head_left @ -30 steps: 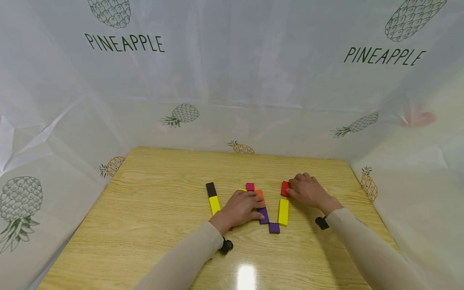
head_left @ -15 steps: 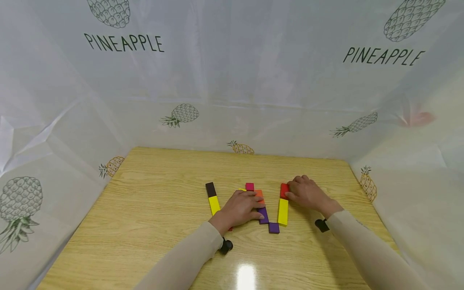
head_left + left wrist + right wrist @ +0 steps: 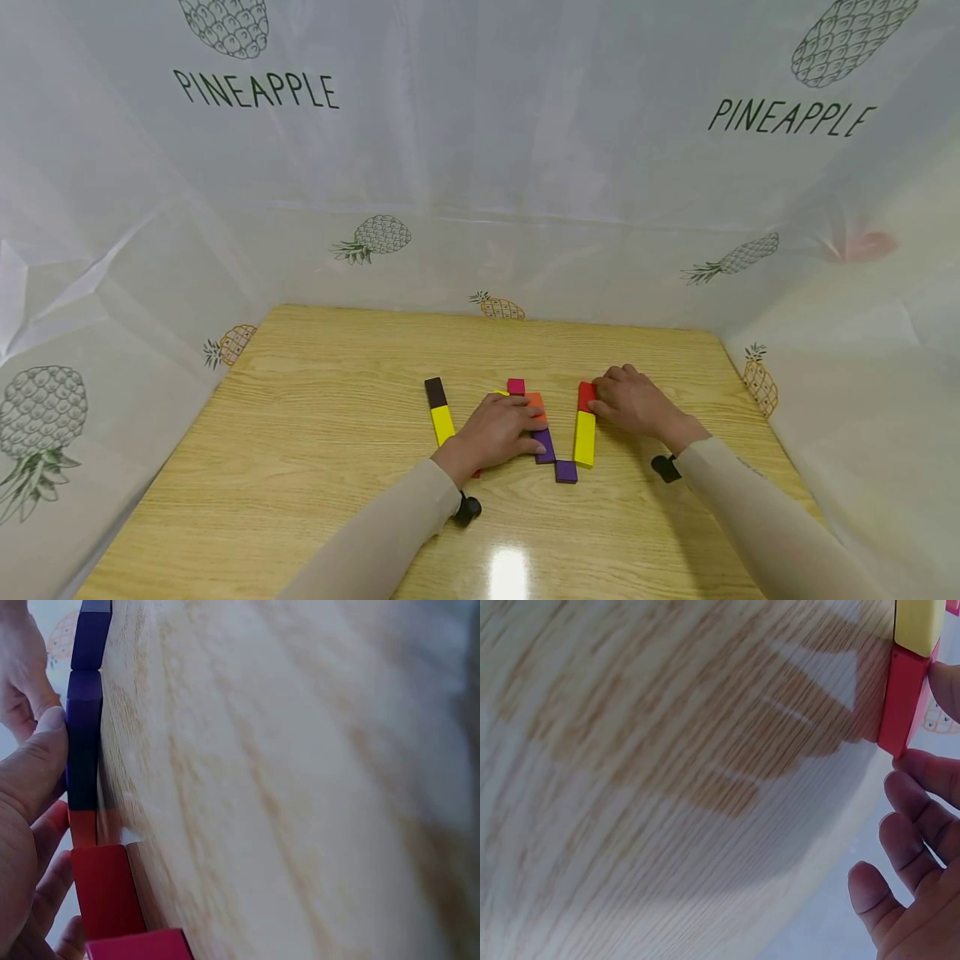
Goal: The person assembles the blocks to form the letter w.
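In the head view my right hand (image 3: 637, 404) pinches a red block (image 3: 587, 397) between thumb and index finger. That block lies end to end with a yellow block (image 3: 585, 439). The right wrist view shows the index fingertip at the red block's far end, the other fingers loosely bent. My left hand (image 3: 498, 429) rests over the middle blocks, its thumb on a long purple block (image 3: 84, 712) and a finger by an orange block (image 3: 536, 401). A small purple block (image 3: 566, 472) sits between the purple and yellow ones. The left hand hides part of the row.
To the left, a dark brown block (image 3: 435, 392) and a yellow block (image 3: 442, 423) form a slanted line. A pink block (image 3: 516, 386) stands beyond the left hand. The wooden table (image 3: 300, 500) is enclosed by a pineapple-print sheet (image 3: 525, 150) at the back and sides.
The right hand has slid the red block slightly toward the person, closing its gap to the yellow block so the two line up. The left hand stays in place.
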`<action>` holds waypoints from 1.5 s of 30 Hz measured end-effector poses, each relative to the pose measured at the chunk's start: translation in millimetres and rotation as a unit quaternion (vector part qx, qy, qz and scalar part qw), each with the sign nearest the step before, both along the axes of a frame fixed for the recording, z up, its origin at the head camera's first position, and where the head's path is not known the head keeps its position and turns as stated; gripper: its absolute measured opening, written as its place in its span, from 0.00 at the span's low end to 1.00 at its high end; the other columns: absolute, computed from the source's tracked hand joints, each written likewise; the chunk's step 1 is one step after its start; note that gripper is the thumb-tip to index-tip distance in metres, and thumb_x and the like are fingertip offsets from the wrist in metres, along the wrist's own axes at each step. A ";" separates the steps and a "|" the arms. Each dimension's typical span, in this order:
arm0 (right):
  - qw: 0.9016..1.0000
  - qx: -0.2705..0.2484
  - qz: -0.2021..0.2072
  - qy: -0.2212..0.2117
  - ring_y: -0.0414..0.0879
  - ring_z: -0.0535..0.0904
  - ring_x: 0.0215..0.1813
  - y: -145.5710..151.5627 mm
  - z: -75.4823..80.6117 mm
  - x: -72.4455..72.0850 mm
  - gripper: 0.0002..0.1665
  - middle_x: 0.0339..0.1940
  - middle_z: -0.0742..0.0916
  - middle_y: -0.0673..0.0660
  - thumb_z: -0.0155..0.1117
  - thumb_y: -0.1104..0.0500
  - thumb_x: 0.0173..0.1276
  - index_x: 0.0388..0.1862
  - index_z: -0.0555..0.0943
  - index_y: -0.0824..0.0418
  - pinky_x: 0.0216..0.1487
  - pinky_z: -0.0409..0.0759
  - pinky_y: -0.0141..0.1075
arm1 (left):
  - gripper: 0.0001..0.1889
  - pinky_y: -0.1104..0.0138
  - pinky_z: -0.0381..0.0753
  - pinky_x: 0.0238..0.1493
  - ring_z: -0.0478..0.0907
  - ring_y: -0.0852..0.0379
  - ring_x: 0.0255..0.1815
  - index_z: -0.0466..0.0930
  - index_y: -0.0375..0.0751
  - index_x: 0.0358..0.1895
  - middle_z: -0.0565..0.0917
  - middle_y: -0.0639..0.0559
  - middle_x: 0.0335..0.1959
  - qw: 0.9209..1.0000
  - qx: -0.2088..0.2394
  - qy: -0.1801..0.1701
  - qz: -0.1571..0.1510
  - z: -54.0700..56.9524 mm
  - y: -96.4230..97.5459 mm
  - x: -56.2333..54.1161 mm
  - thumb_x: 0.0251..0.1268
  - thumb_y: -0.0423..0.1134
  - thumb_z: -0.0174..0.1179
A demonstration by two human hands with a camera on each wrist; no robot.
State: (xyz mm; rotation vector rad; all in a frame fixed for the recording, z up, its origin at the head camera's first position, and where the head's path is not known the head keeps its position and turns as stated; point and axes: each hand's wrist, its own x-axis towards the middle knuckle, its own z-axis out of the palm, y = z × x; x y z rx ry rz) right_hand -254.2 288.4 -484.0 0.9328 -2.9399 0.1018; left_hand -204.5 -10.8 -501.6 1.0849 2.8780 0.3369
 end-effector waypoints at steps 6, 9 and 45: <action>1.000 0.005 0.000 -0.003 0.57 0.77 0.50 2.0 1.0 0.7 0.27 0.52 0.85 0.63 0.66 0.46 0.77 0.60 0.84 0.67 0.56 0.79 0.56 | 0.26 0.52 0.66 0.77 0.66 0.57 0.81 0.80 0.64 0.72 0.77 0.65 0.74 1.000 0.002 0.006 -0.004 0.5 0.5 0.2 0.76 0.64 0.58; 1.000 0.004 0.002 -0.002 0.57 0.77 0.50 1.8 2.0 1.3 0.26 0.52 0.85 0.63 0.66 0.47 0.77 0.60 0.84 0.67 0.56 0.79 0.56 | 0.26 0.53 0.66 0.77 0.66 0.57 0.81 0.80 0.65 0.72 0.77 0.65 0.74 1.000 0.001 0.006 -0.004 0.8 0.8 0.2 0.76 0.64 0.58; 0.999 -0.021 -0.035 -0.029 0.62 0.79 0.58 6.8 7.3 14.7 0.30 0.57 0.86 0.65 0.64 0.45 0.78 0.63 0.83 0.68 0.68 0.76 0.60 | 0.25 0.52 0.68 0.75 0.68 0.56 0.80 0.82 0.64 0.70 0.78 0.65 0.73 1.000 -0.018 0.002 0.002 8.1 3.7 2.9 0.75 0.63 0.60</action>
